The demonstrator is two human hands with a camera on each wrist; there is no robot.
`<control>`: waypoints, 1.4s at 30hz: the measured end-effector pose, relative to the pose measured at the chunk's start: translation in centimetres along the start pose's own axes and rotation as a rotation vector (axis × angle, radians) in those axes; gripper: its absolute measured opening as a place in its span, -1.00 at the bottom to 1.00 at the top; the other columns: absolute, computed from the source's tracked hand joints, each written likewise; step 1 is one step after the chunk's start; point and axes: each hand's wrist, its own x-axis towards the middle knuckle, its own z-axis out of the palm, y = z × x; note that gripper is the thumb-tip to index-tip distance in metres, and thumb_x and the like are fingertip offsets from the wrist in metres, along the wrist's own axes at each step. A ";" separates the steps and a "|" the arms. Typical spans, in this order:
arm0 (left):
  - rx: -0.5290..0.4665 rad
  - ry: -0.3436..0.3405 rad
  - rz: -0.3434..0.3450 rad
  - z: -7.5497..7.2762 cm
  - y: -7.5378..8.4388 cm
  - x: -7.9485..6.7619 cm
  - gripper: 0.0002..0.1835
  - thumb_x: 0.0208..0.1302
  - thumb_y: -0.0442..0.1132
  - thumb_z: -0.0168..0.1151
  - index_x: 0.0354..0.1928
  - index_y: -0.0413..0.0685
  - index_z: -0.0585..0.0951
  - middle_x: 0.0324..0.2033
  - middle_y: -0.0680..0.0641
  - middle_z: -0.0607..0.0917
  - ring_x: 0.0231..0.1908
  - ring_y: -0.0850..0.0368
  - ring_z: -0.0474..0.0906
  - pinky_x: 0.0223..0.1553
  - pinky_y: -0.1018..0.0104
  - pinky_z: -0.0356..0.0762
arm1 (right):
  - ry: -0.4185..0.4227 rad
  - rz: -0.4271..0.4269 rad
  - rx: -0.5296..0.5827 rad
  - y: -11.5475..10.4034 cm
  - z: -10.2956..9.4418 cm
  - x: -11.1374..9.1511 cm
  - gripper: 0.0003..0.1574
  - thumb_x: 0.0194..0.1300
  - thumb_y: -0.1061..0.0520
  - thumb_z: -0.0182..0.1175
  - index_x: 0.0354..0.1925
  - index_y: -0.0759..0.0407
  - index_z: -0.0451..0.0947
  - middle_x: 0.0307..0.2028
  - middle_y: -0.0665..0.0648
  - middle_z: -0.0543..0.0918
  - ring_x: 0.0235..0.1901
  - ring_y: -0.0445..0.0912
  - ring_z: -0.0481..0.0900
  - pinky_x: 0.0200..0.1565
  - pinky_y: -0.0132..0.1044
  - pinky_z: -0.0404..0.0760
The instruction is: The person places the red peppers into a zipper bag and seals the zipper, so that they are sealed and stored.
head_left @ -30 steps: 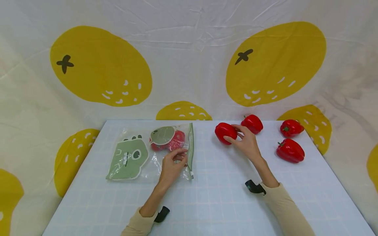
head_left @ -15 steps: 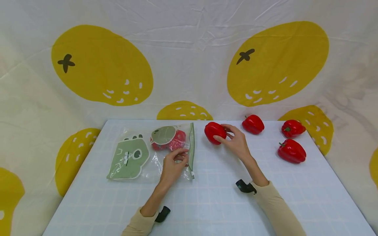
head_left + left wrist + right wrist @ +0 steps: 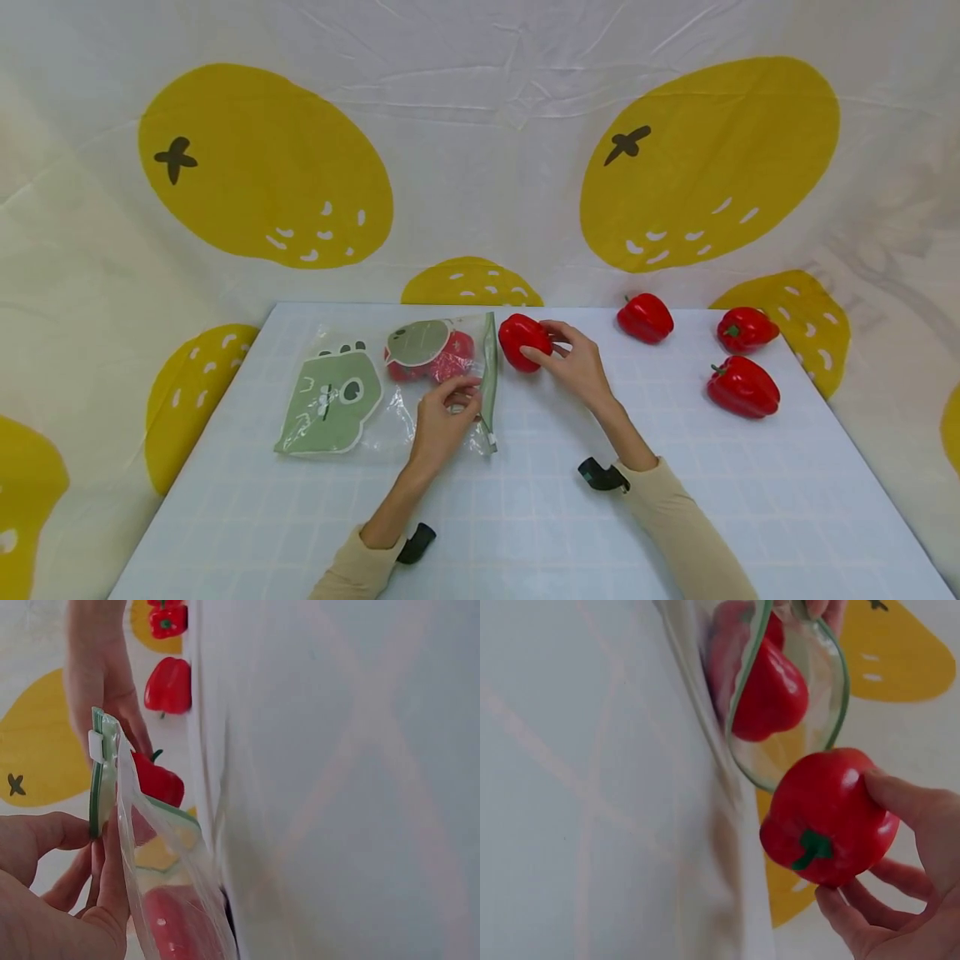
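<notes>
A clear zip bag with a green printed animal face lies at the left of the table. My left hand pinches the edge of its mouth between thumb and fingers, and the mouth gapes open in the right wrist view. Red bell peppers show inside the bag. With thumb and fingertips my right hand holds another red bell pepper just outside that mouth. Its green stem points away from the bag. A white slider sits on the zip in the left wrist view.
Three more bell peppers lie on the right: one at the back, one near the far right corner, and one in front of it. A cloth with yellow fruit prints hangs behind the table.
My right hand has carried the bell pepper leftward, from the middle of the table to the bag's mouth. My left hand keeps its pinch on the bag edge.
</notes>
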 end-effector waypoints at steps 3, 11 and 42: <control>-0.002 0.010 0.000 0.2 0.1 0.1 -0.74 0.27 -0.49 0.35 0.01 -0.30 0.71 -0.22 -0.23 0.73 -0.27 -0.10 0.71 -0.36 0.37 0.73 | -0.015 0.007 0.003 -0.1 0.4 0.0 -0.16 0.21 -0.12 0.50 0.35 0.09 0.46 0.25 0.16 0.57 0.23 0.08 0.49 0.20 0.03 0.62; 0.020 0.021 0.034 0.5 1.7 0.0 -0.74 0.25 -0.60 0.29 -0.01 -0.47 0.67 -0.23 -0.38 0.70 -0.28 -0.30 0.69 -0.36 0.45 0.70 | -0.040 0.014 -0.017 -0.1 1.8 0.2 -0.19 0.22 -0.14 0.48 0.32 0.12 0.49 0.22 0.17 0.60 0.20 0.09 0.52 0.18 0.00 0.64; 0.066 0.016 0.102 0.2 0.1 0.3 -0.75 0.27 -0.45 0.37 -0.01 -0.21 0.75 -0.15 -0.16 0.77 -0.25 -0.06 0.71 -0.25 0.49 0.67 | -0.064 0.054 -0.145 -1.8 4.9 0.6 -0.28 0.40 -0.29 0.25 0.14 0.30 0.63 0.04 0.24 0.67 -0.09 0.08 0.63 -0.10 -0.11 0.72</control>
